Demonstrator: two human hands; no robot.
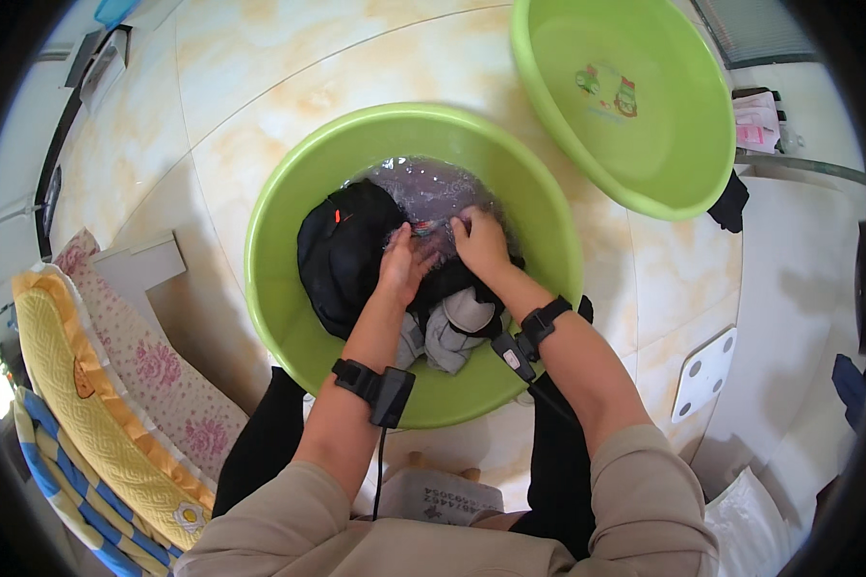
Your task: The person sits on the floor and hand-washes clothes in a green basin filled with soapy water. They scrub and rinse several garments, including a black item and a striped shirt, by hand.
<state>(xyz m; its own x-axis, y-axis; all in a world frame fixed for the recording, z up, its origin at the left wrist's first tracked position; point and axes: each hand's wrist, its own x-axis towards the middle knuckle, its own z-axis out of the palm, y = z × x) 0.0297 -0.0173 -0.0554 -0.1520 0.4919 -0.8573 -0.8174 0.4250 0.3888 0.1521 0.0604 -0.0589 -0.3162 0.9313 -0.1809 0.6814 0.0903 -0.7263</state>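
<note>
Soapy, greyish water and wet clothes lie in a green plastic basin between my knees. A bulky black garment with a small orange mark fills the basin's left side. Nearer to me is a light grey cloth, lying over more dark fabric. My left hand is at the water's edge beside the black garment, its fingers apart and partly wet. Close by on the right, my right hand dips its curled fingers into the water; what they grip is hidden. Something small and colourful shows between the hands.
Another green basin stands tilted at the far right, with a black cloth by its rim. A white bathroom scale lies to the right. Bedding with a yellow quilted edge is at left. A strap-on device sits on each forearm.
</note>
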